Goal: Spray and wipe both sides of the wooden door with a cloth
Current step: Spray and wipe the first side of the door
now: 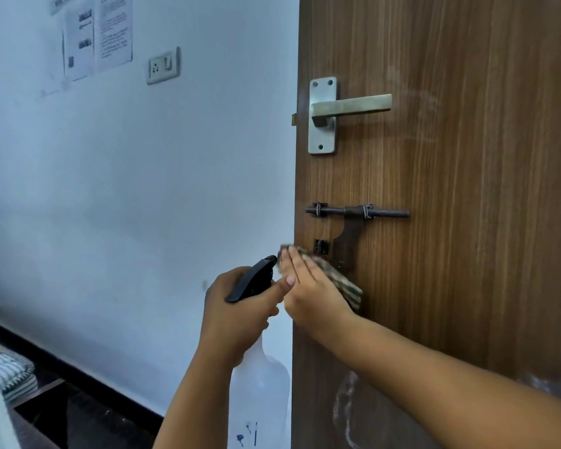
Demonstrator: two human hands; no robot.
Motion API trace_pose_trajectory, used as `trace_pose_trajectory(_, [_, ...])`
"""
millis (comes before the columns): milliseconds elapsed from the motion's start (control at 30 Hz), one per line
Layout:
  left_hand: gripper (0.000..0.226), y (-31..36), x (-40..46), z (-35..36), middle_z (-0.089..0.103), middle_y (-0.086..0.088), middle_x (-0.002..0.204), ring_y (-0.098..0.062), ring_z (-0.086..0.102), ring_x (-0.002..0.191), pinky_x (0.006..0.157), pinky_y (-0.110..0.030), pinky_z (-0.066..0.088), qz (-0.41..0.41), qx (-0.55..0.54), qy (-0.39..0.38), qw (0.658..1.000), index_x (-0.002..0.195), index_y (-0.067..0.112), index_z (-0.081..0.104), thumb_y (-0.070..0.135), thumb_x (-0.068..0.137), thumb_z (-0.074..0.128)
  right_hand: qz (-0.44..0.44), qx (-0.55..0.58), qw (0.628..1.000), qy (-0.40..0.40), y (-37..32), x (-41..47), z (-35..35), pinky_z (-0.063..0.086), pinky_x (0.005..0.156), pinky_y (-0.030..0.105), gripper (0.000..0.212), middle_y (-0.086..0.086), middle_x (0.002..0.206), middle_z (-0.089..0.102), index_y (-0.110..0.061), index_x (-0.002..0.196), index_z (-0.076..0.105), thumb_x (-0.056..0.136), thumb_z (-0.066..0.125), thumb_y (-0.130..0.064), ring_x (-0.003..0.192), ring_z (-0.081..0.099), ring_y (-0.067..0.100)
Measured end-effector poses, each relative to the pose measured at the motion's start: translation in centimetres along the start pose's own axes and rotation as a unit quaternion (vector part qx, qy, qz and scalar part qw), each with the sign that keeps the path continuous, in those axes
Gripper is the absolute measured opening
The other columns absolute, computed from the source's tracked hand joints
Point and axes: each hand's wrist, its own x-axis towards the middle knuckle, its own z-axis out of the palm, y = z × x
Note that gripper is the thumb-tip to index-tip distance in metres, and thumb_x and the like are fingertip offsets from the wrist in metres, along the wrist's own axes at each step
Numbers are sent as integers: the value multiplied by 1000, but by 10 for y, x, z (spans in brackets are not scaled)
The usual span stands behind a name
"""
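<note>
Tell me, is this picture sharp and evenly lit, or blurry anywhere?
Head view: soft, even light; the lever handle is crisp, the wall notices too blurred to read; the cloth smears under the right hand; wide-angle bending curves the door edge.

Most of cloth (344, 280) hidden under right hand (308, 286); only striped edge showing against door (467, 222), itself cut off top, right and bottom. Spray bottle (259, 393) neck covered by left hand (237, 312), base cut by bottom edge. Text on wall papers (98, 34) too blurred to read.
</note>
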Motion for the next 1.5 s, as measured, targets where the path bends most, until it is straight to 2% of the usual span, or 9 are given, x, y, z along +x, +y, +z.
trace_pose_trajectory(67, [28, 6, 4, -6, 71, -7, 75, -11, 68, 60, 49, -18, 46, 10, -5, 7, 1000, 88, 13, 71, 37, 77, 83, 66, -39, 997, 9, 4, 34, -24, 33, 113, 39, 55, 29, 148, 38, 12, 141, 39, 98, 13, -10, 141, 32, 39])
trace_pose_trajectory(133, [28, 13, 8, -13, 72, -6, 75, -10, 69, 59, 49, -17, 47, 21, -9, 20, 1000, 86, 13, 71, 36, 77, 83, 95, -59, 991, -72, 4, 50, -45, 25, 115, 41, 52, 34, 154, 18, 16, 146, 17, 103, 17, -12, 145, 15, 43])
trace_pose_trajectory(333, [25, 23, 11, -26, 71, -7, 73, -13, 69, 60, 49, -19, 48, 65, 7, 33, 997, 79, 13, 69, 34, 77, 83, 165, -40, 985, -5, 5, 59, -56, 51, 87, 31, 51, 24, 120, 64, 4, 111, 70, 84, 29, -4, 105, 62, 28])
trace_pose_trajectory(567, [22, 23, 10, -14, 72, -6, 76, -13, 70, 63, 51, -21, 48, 66, -16, 35, 997, 84, 16, 71, 33, 77, 83, 188, -96, 976, -48, 0, 68, -46, 36, 109, 40, 64, 43, 147, 22, 22, 139, 28, 83, 3, 3, 138, 26, 50])
trace_pose_trajectory(700, [25, 16, 9, -8, 73, -7, 78, -12, 70, 62, 48, -17, 47, 49, -22, 33, 998, 88, 14, 72, 32, 76, 84, 195, -79, 977, -14, -16, 41, -17, 40, 105, 32, 55, 30, 146, 40, 8, 141, 39, 92, 27, -14, 136, 39, 37])
trace_pose_trajectory(967, [30, 13, 3, 8, 71, -12, 79, -13, 69, 61, 49, -18, 50, 42, -1, 6, 999, 85, 8, 70, 34, 77, 83, 33, 43, 998, 23, 8, -74, 26, 51, 95, 40, 50, 28, 141, 48, 3, 133, 54, 86, 38, -2, 121, 57, 35])
trace_pose_trajectory(1100, [27, 7, -1, 25, 71, -4, 81, -20, 69, 73, 60, -30, 56, 64, 25, -43, 997, 89, 18, 70, 36, 75, 84, 105, 51, 991, 59, 75, -129, 21, 29, 113, 52, 53, 22, 149, 41, -1, 141, 45, 90, 37, -14, 133, 43, 35])
trace_pose_trajectory(1300, [23, -5, 2, 83, 69, -8, 84, -28, 69, 83, 75, -44, 59, 35, -2, -104, 994, 85, 17, 66, 28, 78, 85, 145, 89, 981, 96, 101, -135, 18, 35, 110, 45, 51, 22, 150, 39, 3, 141, 47, 93, 50, -13, 136, 42, 35])
trace_pose_trajectory(1500, [18, 11, -8, 89, 68, 4, 80, -14, 66, 79, 67, -21, 54, 64, -57, -101, 991, 86, 23, 67, 25, 79, 84, 116, 104, 981, 115, 103, -80, -1, 41, 105, 43, 52, 21, 142, 49, 2, 135, 54, 84, 62, -4, 133, 45, 34])
